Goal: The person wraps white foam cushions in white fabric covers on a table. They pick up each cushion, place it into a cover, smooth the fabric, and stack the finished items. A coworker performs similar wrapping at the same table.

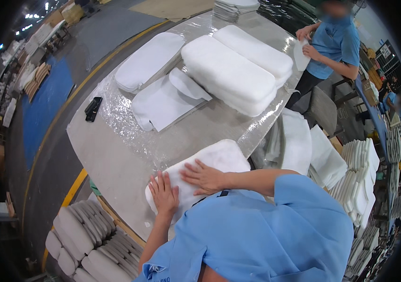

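Both bare hands rest flat, palms down, with fingers extended and nothing clasped; through the head view I see my left hand [165, 197] near the left end of a fluffy white pad [187, 197] and my right hand [204, 178] across its middle; the pad lies at the near edge of the table [116, 155], directly in front of the body. I judge the pressing or smoothing of this pad to be partway along, since both palms are on it; whether its surface is finished I cannot tell. Beyond it, 2 thick white stacks [228, 73] lie side by side on the table and look already piled; to their left, a flat white stack [149, 61] and some white sheets [156, 105], the top of them folded back, lie apart from my hands and look unhandled for now; a black object [93, 109] sits near the left edge, out of use. Across the table, a co-worker [334, 51] holds a white piece [301, 55]; this pad is the only thing I have contact with.
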`<state>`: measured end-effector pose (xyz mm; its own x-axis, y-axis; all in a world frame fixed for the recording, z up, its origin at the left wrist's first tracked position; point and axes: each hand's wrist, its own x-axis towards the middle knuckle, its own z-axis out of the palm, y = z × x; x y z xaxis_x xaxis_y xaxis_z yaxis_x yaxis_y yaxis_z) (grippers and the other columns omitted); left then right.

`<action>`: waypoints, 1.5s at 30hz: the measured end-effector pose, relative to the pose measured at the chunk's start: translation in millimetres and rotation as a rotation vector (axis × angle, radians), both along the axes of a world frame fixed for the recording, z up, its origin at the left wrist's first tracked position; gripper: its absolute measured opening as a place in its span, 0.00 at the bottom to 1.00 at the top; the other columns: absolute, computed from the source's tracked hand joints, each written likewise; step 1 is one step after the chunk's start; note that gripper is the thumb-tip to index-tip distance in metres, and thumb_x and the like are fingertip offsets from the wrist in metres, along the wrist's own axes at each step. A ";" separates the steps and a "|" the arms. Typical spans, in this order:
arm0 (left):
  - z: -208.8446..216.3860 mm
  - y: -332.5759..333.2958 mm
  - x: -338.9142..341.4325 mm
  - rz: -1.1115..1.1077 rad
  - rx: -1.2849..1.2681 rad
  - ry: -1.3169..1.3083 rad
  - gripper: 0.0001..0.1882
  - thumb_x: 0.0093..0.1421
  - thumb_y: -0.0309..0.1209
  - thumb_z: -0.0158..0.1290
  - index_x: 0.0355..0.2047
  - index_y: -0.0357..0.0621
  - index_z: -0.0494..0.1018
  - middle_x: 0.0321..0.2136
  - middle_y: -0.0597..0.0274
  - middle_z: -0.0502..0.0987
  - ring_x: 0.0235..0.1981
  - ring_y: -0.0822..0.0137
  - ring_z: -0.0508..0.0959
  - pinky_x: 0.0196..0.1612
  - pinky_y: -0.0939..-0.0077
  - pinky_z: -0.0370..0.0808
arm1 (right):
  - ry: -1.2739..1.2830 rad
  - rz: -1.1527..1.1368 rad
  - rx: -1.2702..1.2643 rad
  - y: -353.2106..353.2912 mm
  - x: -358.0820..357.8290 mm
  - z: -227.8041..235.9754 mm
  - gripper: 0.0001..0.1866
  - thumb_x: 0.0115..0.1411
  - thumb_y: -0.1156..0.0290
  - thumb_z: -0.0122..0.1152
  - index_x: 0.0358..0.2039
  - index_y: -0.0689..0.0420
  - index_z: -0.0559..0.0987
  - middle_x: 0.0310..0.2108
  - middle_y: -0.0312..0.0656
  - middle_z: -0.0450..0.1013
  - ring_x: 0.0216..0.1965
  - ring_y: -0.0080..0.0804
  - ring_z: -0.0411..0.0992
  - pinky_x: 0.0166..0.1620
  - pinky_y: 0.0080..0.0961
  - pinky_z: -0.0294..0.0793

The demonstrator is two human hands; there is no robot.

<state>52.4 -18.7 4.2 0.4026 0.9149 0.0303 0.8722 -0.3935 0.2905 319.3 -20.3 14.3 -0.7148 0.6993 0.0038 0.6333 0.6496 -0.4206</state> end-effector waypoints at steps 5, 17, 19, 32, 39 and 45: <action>7.4 9.1 -7.1 -0.160 -0.084 -0.251 0.33 0.72 0.43 0.49 0.73 0.43 0.63 0.76 0.47 0.56 0.77 0.35 0.49 0.77 0.37 0.42 | -0.057 -0.335 0.058 22.7 75.7 3.0 0.39 0.72 0.46 0.50 0.79 0.44 0.54 0.81 0.44 0.46 0.80 0.49 0.43 0.77 0.61 0.38; 8.2 14.6 83.7 -0.379 -0.071 -0.062 0.36 0.73 0.46 0.48 0.75 0.43 0.58 0.76 0.47 0.55 0.78 0.43 0.49 0.78 0.43 0.43 | -0.074 -0.234 -0.049 -57.0 82.9 -11.6 0.43 0.73 0.45 0.48 0.79 0.55 0.49 0.80 0.48 0.47 0.80 0.52 0.41 0.77 0.61 0.38; 3.7 5.0 76.5 -0.515 -0.122 -0.116 0.33 0.72 0.46 0.49 0.72 0.43 0.63 0.75 0.47 0.58 0.78 0.47 0.52 0.78 0.47 0.46 | -0.055 -0.168 -0.073 -50.6 88.3 -7.5 0.44 0.72 0.45 0.49 0.79 0.55 0.49 0.80 0.48 0.46 0.81 0.51 0.41 0.77 0.61 0.37; 10.0 13.5 59.2 -0.193 -0.047 -0.100 0.39 0.67 0.41 0.55 0.75 0.43 0.58 0.77 0.49 0.53 0.78 0.40 0.48 0.77 0.39 0.44 | 0.163 0.135 -0.183 -33.6 56.7 -2.4 0.37 0.71 0.48 0.55 0.75 0.53 0.64 0.78 0.46 0.55 0.79 0.47 0.50 0.77 0.56 0.46; 11.9 -4.7 40.4 -0.476 -0.184 -0.206 0.33 0.68 0.37 0.55 0.72 0.45 0.64 0.75 0.52 0.60 0.77 0.50 0.57 0.78 0.52 0.49 | -0.126 -0.606 0.084 65.0 87.7 -3.4 0.37 0.73 0.46 0.52 0.76 0.49 0.60 0.79 0.44 0.53 0.79 0.52 0.48 0.75 0.64 0.45; 21.8 -23.8 8.5 -0.203 -0.075 -0.297 0.32 0.65 0.30 0.56 0.70 0.45 0.67 0.73 0.51 0.63 0.76 0.46 0.57 0.77 0.47 0.50 | -0.247 -0.318 0.012 9.6 56.9 -12.9 0.41 0.73 0.42 0.47 0.79 0.47 0.53 0.81 0.42 0.45 0.80 0.54 0.42 0.75 0.70 0.39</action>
<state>60.9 -42.5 26.0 0.5603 0.8211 0.1089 0.6515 -0.5180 0.5543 376.2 -10.7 1.4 -0.4429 0.8868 -0.1316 0.8848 0.4087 -0.2237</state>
